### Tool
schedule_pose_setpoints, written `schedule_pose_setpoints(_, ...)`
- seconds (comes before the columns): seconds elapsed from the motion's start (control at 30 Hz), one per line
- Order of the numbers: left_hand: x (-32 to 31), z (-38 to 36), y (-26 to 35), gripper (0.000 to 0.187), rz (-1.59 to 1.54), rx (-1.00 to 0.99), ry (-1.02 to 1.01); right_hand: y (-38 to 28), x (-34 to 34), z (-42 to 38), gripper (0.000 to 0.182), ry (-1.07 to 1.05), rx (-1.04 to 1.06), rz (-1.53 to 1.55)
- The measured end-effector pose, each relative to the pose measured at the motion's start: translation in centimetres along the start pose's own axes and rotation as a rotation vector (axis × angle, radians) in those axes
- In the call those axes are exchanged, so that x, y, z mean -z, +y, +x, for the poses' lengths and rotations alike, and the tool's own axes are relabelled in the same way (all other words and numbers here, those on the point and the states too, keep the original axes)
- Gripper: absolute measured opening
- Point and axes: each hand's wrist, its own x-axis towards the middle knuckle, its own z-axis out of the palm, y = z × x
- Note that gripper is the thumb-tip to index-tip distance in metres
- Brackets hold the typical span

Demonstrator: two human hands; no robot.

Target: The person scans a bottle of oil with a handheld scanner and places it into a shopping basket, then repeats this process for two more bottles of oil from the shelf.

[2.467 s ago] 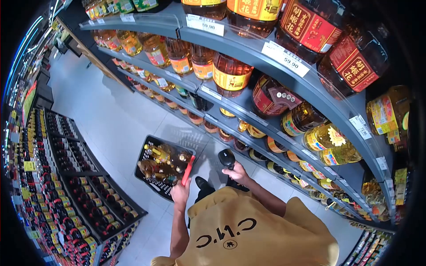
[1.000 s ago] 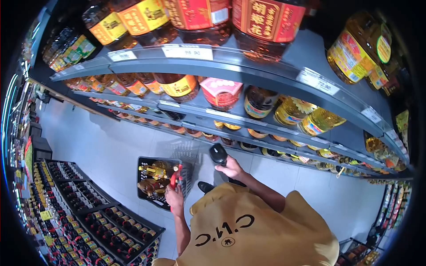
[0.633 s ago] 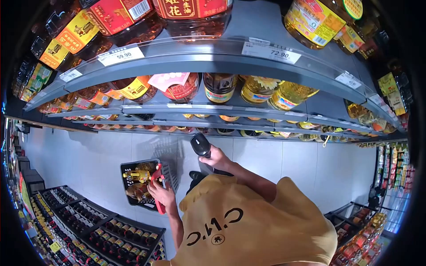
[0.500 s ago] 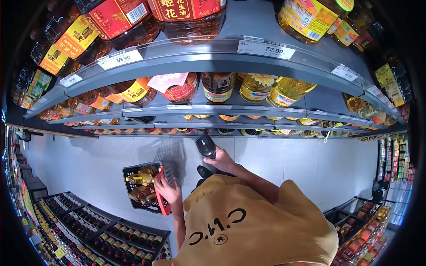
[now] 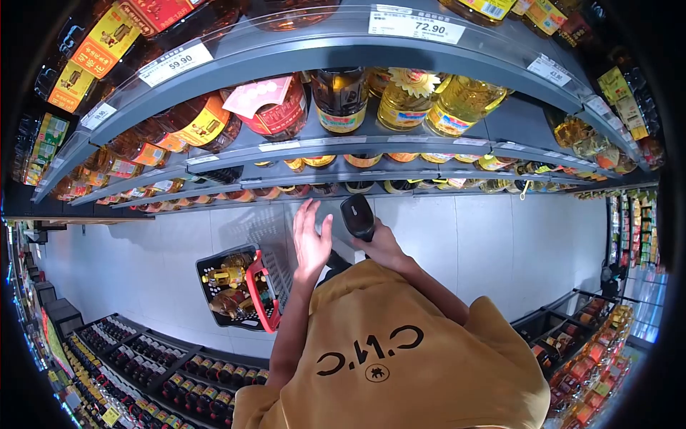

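Observation:
My right hand is wrapped round the handle of a black handheld barcode scanner, whose rounded head points toward the shelves. To its left, my left hand is raised with the fingers stretched out and nothing in them. Beside my left forearm, a black shopping basket rests on the floor with its red handle up. Inside it lie several bottles of yellow and amber oil.
Ahead, a curved-looking grey shelf unit carries rows of oil bottles, with price tags along its edges. Behind me stand racks of dark bottles at left and packaged goods at right. Pale tiles cover the floor.
My left hand has let go of the basket's red handle and moved right and up, its fingers opening. The scanner has shifted slightly right in view. The shelves sit higher in view.

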Motion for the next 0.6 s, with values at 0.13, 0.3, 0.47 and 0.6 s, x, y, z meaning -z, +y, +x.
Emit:
schedule_pose_setpoints(0.13,-1.5,0.2,1.4,0.037,0.004,0.021,0.024,0.2,2.1,1.2,0.056,-0.047,-0.050,0.020)
schedule_pose_setpoints(0.3,-3.5,1.2,3.7,0.037,-0.049,0.150,0.095,1.2,5.8,2.5,0.051,-0.024,0.060,0.119)
schedule_pose_setpoints(0.47,-4.4,3.8,6.9,0.033,-0.017,0.097,0.180,3.7,7.3,3.7,0.046,-0.038,0.215,0.209)
schedule_pose_setpoints(0.6,-5.3,4.4,8.3,0.033,-0.011,0.111,0.207,4.2,8.1,4.2,0.046,-0.092,0.236,0.216)
